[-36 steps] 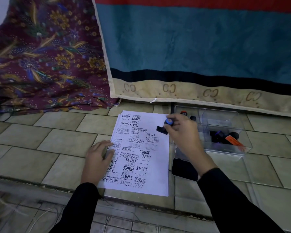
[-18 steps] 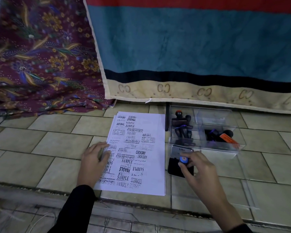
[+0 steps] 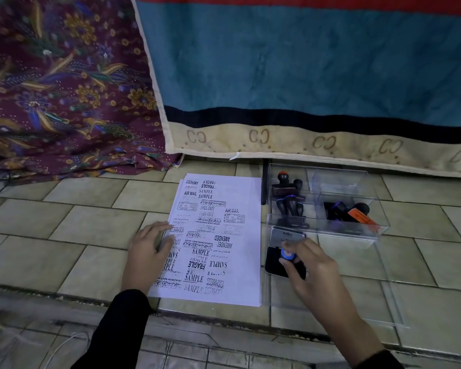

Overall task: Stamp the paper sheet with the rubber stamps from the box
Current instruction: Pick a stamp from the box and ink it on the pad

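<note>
A white paper sheet (image 3: 245, 235) covered with several black stamp prints lies on the tiled floor. My left hand (image 3: 149, 251) rests flat on its left edge. My right hand (image 3: 312, 272) grips a rubber stamp with a blue-capped handle (image 3: 287, 254) and holds it down on the open black ink pad (image 3: 273, 265), whose grey lid (image 3: 286, 235) stands up behind. To the right of the paper, a clear plastic box (image 3: 338, 230) holds several more dark stamps (image 3: 290, 206) in its compartments.
A teal, black and beige quilt (image 3: 304, 75) hangs down behind the box. A maroon flowered cloth (image 3: 64, 89) lies at the back left. A clear lid (image 3: 357, 302) lies flat on the tiles under the ink pad and box. A step edge runs along the front.
My right hand carried the blue-capped stamp from above the paper's top right down to the ink pad and now holds it there. My left hand stayed on the paper.
</note>
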The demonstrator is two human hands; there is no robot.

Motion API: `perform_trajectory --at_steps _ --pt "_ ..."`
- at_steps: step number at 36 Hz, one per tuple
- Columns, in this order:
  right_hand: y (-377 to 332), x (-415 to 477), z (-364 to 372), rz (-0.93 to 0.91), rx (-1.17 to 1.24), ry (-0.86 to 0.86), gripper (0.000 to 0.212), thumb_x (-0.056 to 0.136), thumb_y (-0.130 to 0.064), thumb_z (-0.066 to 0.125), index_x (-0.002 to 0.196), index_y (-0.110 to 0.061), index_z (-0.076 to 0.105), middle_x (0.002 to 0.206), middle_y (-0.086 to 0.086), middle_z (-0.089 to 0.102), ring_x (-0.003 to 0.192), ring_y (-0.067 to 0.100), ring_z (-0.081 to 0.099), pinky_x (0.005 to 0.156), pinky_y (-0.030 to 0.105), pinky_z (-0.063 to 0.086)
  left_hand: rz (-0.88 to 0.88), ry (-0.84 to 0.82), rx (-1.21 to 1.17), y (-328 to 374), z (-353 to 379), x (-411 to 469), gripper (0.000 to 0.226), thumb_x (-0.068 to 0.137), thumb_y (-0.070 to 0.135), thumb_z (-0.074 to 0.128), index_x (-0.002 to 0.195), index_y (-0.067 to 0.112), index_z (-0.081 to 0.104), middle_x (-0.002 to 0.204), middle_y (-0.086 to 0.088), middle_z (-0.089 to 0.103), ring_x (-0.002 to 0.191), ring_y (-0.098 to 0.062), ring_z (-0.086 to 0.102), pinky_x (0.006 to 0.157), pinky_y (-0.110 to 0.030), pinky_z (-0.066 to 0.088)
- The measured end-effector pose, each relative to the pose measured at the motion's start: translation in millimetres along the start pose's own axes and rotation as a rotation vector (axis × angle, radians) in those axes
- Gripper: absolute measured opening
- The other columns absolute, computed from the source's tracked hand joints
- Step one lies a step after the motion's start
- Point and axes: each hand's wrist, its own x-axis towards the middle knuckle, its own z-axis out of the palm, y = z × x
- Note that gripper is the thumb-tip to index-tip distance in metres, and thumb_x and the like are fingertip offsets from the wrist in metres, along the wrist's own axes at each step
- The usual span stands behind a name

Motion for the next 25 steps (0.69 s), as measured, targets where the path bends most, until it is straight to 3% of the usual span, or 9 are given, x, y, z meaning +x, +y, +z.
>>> perform_trajectory --at_steps 2,6,9,12,16,19,23,25 --pt "1.0 0.4 0.5 -0.006 -0.009 -0.003 0.025 0.072 -0.002 0.077 0.093 -0.010 0.067 0.089 -0.006 0.061 0.076 -0.001 0.054 0.077 0.008 0.045 -0.005 -0.002 -0.003 -0.1 0.0 -0.4 0.033 0.088 0.036 0.055 0.112 0.018 0.069 0.120 0.007 0.064 0.115 -0.019 0.056 0.103 -0.045 0.043" --pt "0.3 4.5 0.6 0.039 0.003 -0.002 0.020 0.074 -0.003 0.075 0.090 -0.011 0.067 0.085 -0.012 0.055 0.072 -0.002 0.053 0.073 -0.001 0.038 0.006 0.006 0.008 0.9 0.6 -1.1 0.034 0.088 0.035 0.055 0.112 0.015 0.069 0.120 0.006 0.064 0.114 -0.020 0.056 0.103 -0.045 0.044" --pt "-2.0 1.6 1.2 0.023 -0.007 -0.006 0.020 0.073 -0.002 0.076 0.088 -0.010 0.066 0.087 -0.007 0.059 0.073 0.002 0.056 0.074 0.007 0.044 -0.001 0.010 0.005 1.2 1.0 -1.1 0.033 0.088 0.034 0.055 0.112 0.016 0.068 0.120 0.008 0.063 0.115 -0.019 0.056 0.103 -0.042 0.044" --pt "-1.1 1.9 -0.9 0.042 0.003 -0.002 0.019 0.073 -0.003 0.076 0.088 -0.011 0.065 0.087 -0.009 0.058 0.073 0.000 0.056 0.074 0.001 0.041 0.002 0.003 0.012 -0.3 1.4 -1.0 0.033 0.088 0.035 0.055 0.112 0.017 0.068 0.121 0.007 0.063 0.116 -0.018 0.055 0.103 -0.042 0.043" --pt "-1.6 0.7 -0.2 0.028 0.020 0.013 0.020 0.071 0.000 0.077 0.084 -0.009 0.064 0.086 -0.005 0.062 0.071 0.002 0.059 0.072 0.006 0.046 0.015 0.012 0.013 -1.1 1.2 -1.4 0.030 0.089 0.031 0.058 0.112 0.016 0.069 0.121 0.004 0.064 0.116 -0.019 0.056 0.104 -0.041 0.043" --pt "-1.6 0.8 -0.3 0.039 0.045 0.039 0.021 0.070 0.001 0.077 0.084 -0.008 0.064 0.087 -0.007 0.061 0.071 0.000 0.059 0.073 0.002 0.044 0.017 0.010 0.011 -0.9 1.1 -0.9 0.032 0.089 0.035 0.056 0.111 0.016 0.069 0.120 0.005 0.065 0.114 -0.018 0.056 0.103 -0.040 0.043" --pt "-4.5 -2.3 -0.4 0.022 0.023 0.001 0.023 0.069 0.001 0.078 0.083 -0.010 0.064 0.085 -0.003 0.063 0.071 0.006 0.061 0.074 0.009 0.046 0.018 0.016 0.005 0.9 0.4 -0.5 0.032 0.088 0.036 0.055 0.110 0.017 0.069 0.118 0.008 0.064 0.113 -0.017 0.056 0.102 -0.038 0.042" --pt "-4.4 1.0 -4.6 0.037 0.027 -0.042 0.021 0.071 -0.002 0.078 0.085 -0.011 0.065 0.086 -0.006 0.062 0.070 0.005 0.061 0.072 0.005 0.045 0.013 0.015 0.000 2.0 0.4 -1.0 0.031 0.088 0.034 0.056 0.111 0.017 0.069 0.118 0.010 0.063 0.113 -0.016 0.055 0.102 -0.037 0.042"
